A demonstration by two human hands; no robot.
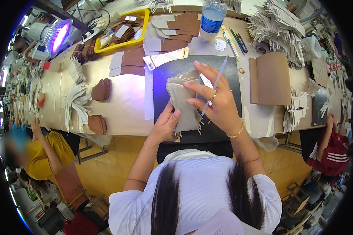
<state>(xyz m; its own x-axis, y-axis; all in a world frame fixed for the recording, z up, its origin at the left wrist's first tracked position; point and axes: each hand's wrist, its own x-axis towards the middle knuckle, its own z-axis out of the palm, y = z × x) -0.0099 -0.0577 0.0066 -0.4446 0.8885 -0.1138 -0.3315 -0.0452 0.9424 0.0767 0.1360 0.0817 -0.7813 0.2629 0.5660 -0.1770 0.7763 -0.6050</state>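
The left hand [165, 124] pinches the lower edge of a stack of beige pieces [183, 102], thumb on top, the fingers hidden beneath. The right hand [217, 102] lies over the stack's right side with fingers spread, and a thin pen [215, 84] is clamped between them, slanting up and away. How many pieces the stack holds is hard to make out. Under both hands lies a dark mat [161, 84]. Beyond the grip a bottle [212, 18] stands, its top cut off; a yellow tray [145, 17] sits up-left.
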